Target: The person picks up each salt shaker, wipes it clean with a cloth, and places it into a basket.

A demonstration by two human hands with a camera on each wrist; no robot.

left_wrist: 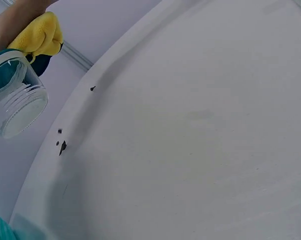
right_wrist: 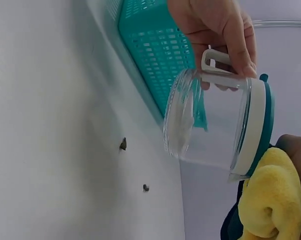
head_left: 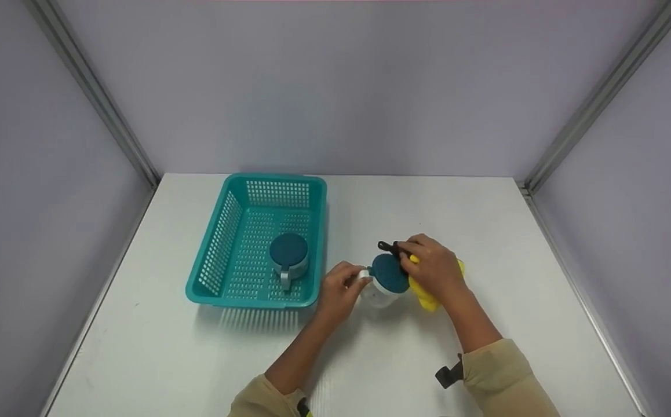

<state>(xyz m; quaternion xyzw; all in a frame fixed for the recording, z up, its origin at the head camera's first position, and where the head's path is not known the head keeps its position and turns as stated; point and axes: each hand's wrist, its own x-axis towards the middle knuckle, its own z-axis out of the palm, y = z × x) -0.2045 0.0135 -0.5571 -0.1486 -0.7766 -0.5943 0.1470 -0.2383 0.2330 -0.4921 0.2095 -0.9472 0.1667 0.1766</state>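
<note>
My left hand pinches the white handle of a clear jar with a dark teal lid. The jar's upper edge has a white band below the lid. In my right hand is a bunched yellow cloth with a dark side, held against the lid's right edge. A small black looped piece sticks out beside the right fingertips; I cannot tell what it belongs to. The right wrist view shows the jar's transparent body, with nothing visible inside.
A teal perforated basket stands left of my hands. Inside it, near its right side, is a similar lidded jar with its handle towards me. The white table is bounded by pale walls at the back and sides.
</note>
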